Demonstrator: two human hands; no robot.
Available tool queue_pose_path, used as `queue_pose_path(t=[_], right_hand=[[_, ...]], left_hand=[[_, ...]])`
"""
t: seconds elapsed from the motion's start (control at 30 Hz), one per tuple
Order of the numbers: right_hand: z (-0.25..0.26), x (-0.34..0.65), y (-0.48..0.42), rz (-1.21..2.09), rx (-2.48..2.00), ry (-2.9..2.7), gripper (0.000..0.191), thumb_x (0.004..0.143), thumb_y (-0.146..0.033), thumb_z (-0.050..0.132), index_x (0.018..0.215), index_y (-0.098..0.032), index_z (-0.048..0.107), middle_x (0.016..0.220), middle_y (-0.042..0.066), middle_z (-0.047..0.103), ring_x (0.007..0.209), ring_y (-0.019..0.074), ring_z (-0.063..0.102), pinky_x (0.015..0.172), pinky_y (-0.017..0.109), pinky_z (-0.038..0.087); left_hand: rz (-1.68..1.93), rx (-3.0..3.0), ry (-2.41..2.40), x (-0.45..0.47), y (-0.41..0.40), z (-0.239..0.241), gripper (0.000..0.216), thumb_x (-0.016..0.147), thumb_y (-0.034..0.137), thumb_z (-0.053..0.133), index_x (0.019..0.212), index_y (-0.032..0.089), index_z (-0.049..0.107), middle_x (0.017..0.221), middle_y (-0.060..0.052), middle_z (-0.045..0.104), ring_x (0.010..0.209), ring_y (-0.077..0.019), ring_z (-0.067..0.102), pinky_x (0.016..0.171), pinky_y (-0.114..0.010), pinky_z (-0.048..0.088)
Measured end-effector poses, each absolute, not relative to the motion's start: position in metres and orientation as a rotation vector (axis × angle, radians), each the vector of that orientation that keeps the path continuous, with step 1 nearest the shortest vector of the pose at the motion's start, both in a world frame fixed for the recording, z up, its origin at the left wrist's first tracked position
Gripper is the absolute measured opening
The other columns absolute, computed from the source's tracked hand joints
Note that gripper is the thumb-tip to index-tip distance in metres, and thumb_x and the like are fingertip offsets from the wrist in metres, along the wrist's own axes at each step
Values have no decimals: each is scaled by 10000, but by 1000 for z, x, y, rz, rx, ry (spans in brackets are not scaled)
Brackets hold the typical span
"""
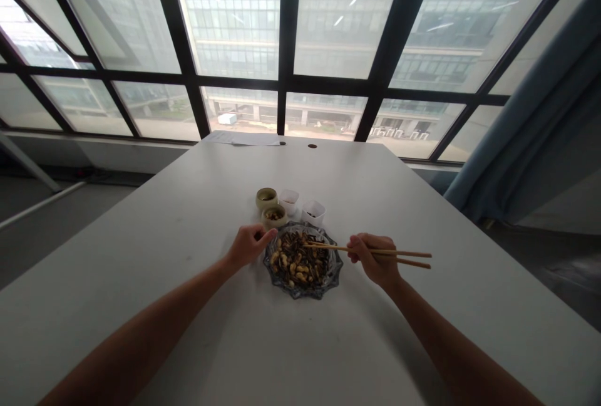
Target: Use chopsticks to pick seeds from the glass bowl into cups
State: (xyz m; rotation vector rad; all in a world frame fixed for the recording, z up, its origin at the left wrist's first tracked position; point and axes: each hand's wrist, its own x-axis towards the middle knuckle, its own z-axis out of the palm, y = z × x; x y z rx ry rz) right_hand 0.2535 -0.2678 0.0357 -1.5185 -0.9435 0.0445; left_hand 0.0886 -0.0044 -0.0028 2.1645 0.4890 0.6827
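Observation:
A scalloped clear glass bowl [335,277] stands on the table, heaped with dark striped seeds [288,243] and pale curved nuts that look like cashews [299,271]. My right hand [375,257] holds a pair of wooden chopsticks [338,247] from the right side. Their tips meet among the seeds; whether they pinch one is too small to tell. At the bowl's upper left rim, my left hand [248,245] is closed, its thumb lying on the rim and its other fingers curled and partly hidden.
Just behind the bowl stand two greenish cups, a rear one [267,198] and a front one [274,215] with small pieces inside. Beside them are two white cups, one left [288,201] and one right [313,212]. Papers [244,138] lie at the white table's [188,205] far edge, by the windows.

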Motion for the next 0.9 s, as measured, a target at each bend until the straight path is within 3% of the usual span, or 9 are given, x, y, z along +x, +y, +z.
queue_pose_path(t=[0.17, 0.4, 0.57, 0.9], right_hand=[[35, 253, -269, 30, -1582, -1047, 445, 817, -498, 753, 494, -205, 667, 454, 28, 613, 388, 117, 515, 410, 241, 412], [32, 252, -262, 107, -1512, -768, 488, 795, -619, 733, 583, -181, 699, 452, 34, 619, 357, 129, 542, 350, 232, 425], [24, 261, -252, 264, -1340, -470, 550, 677, -683, 791, 593, -158, 653, 431, 16, 581, 311, 110, 498, 296, 213, 368], [9, 274, -248, 412, -1231, -198, 556, 521, -635, 895, 621, -156, 632, 422, -11, 567, 318, 92, 491, 283, 179, 357]], left_hand=[[612, 2182, 469, 89, -1, -4, 547, 808, 639, 519, 527, 186, 400, 512, 51, 350, 535, -85, 321, 509, -212, 256], [558, 2213, 419, 89, 0, -6, 548, 847, 616, 478, 527, 196, 331, 519, 52, 272, 538, -86, 286, 488, -212, 209], [505, 2253, 379, 89, 2, -7, 539, 875, 609, 427, 541, 199, 318, 531, 47, 268, 548, -92, 282, 492, -218, 203], [482, 2262, 356, 88, 3, -8, 527, 887, 587, 423, 543, 195, 340, 519, 49, 302, 542, -94, 309, 507, -226, 214]])
